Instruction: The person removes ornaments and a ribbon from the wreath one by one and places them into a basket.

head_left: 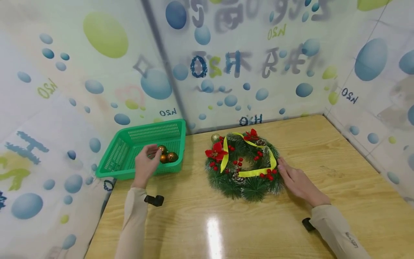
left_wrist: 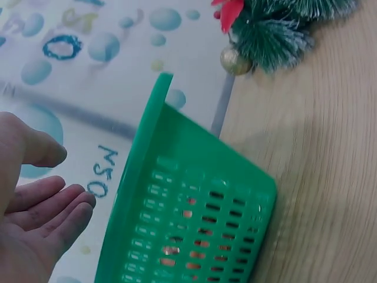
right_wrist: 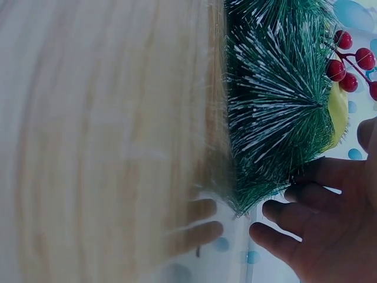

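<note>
Touching the wreath (head_left: 243, 162), right hand (head_left: 297, 181) fingers rest at its edge.

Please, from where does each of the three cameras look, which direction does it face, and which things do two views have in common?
Head: sits high, faces forward and down at the table; shows both sleeves, left hand at the green basket, right hand against the wreath.
Left wrist: looks past the open left hand at the basket's outer wall.
Right wrist: looks along the tabletop; right hand's fingers touch the wreath.
Shared: both wrist views show the wreath.
</note>
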